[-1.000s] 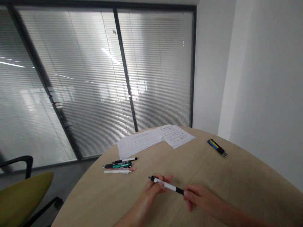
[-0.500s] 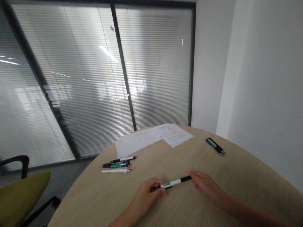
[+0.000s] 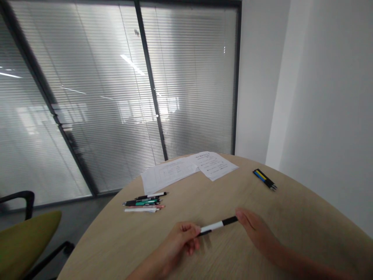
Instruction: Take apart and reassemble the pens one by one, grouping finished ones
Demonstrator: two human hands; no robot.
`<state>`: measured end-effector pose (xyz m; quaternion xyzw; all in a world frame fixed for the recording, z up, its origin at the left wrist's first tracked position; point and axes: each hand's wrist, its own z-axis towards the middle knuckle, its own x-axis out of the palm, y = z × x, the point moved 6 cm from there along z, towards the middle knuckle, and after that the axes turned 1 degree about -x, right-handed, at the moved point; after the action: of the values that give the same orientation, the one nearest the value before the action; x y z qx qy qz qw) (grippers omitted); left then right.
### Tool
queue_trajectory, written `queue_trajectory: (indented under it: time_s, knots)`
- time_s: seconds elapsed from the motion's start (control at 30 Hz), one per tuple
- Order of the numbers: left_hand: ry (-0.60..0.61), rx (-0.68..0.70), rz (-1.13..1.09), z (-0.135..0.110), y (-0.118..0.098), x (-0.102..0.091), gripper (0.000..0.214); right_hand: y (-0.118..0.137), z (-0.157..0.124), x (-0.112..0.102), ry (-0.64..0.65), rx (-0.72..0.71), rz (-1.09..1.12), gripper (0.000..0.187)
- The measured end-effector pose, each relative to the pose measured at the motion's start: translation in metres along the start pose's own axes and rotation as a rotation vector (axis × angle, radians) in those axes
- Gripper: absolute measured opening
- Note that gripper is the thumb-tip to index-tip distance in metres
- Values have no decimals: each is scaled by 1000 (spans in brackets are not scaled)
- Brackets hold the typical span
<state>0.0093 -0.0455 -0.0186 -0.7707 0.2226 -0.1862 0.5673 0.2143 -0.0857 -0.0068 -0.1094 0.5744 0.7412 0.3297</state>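
A white pen [image 3: 212, 226] with a black end and a dark clip slants over the table in front of me. My left hand [image 3: 182, 239] pinches its near left end between thumb and fingers, and that end is covered by them. At the opposite, black end is my right hand [image 3: 256, 229], its fingers stretched out flat. The fingertips meet or almost meet the pen's tip; whether they touch I cannot tell.
To the left on the wooden table [image 3: 116, 241] lies a bunch of several pens [image 3: 144, 202]. Printed paper sheets [image 3: 170, 173] rest at the far edge. A dark bundle of pens [image 3: 264, 179] with blue and yellow parts lies right. A green chair [image 3: 32, 233] stands left.
My right hand has gone from gripping the black end to stretched fingers beside it. My left thumb now lies over the pen, which has rolled or turned slightly.
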Motion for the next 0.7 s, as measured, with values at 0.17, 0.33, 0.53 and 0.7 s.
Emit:
queue_trajectory:
  time_s: [0.17, 0.33, 0.53, 0.7]
  knots:
    - [-52, -90, -92, 0, 0, -8, 38, 0, 2, 10, 111, -168, -9, 27]
    - [-78, 31, 44, 3, -10, -17, 38, -7, 10, 21, 185, -158, 161, 26]
    - [-50, 64, 137, 6, -3, -12, 39, -18, 16, 23, 258, -61, -60, 37]
    - [-64, 70, 129, 4, -3, -8, 40, -26, 16, 24, 282, 30, -106, 43]
